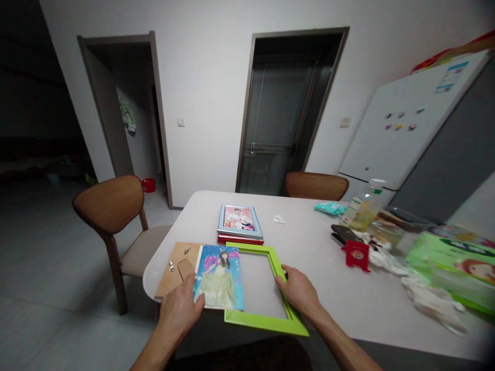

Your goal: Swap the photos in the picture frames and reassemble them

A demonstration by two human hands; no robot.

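My right hand [299, 289] grips the right side of an empty lime-green picture frame [266, 322] at the table's front edge. My left hand [180, 304] is closed at the left edge of a picture [216, 288] of a figure in a pale dress on a blue background. The picture overlaps the frame's left side. Under and beside it lies a brown backing board [181, 252] with metal clips and a stand flap, close to my left fingers. Some of those fingers are hidden.
Beyond lie stacked framed pictures, a light-blue frame [255, 226] on top of a red one [240, 239]. On the right are a bottle [361, 208], a black phone-like object [342, 234], a red card-like item [357, 255], crumpled tissues [433, 304] and a green tissue pack [441, 263]. Chairs [112, 203] flank the table.
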